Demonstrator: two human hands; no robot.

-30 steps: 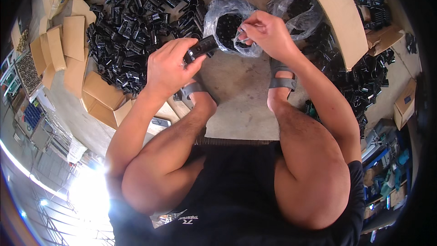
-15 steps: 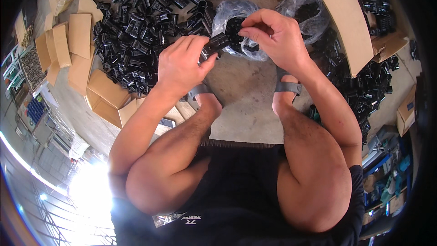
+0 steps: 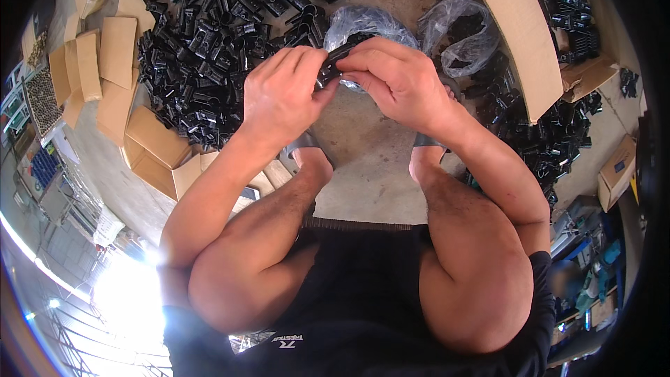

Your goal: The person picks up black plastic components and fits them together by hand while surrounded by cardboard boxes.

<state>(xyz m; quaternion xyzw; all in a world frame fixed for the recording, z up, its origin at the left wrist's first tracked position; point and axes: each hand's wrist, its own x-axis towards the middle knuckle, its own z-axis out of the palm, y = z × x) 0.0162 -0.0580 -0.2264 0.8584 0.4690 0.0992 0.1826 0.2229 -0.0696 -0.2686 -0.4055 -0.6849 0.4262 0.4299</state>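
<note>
- The left hand (image 3: 283, 94) is wrapped round a black tubular part (image 3: 326, 75), which sits up between both hands, above the floor (image 3: 377, 174).
- The right hand (image 3: 398, 87) has thumb and forefinger drawn close at the part's right side; whether they pinch its edge or some small piece, I cannot tell.
- The step in hand looks like fine finger work on that part, the left hand steadying it.
- The next move seems to call for a firm left hold and careful alignment by the right fingertips.
- Beyond the hands, an opened clear bag (image 3: 370, 21) is partly hidden, with a second clear bag (image 3: 478, 52) to its right.
- A broad heap of black parts (image 3: 209, 49) lies left of the bags.
</note>
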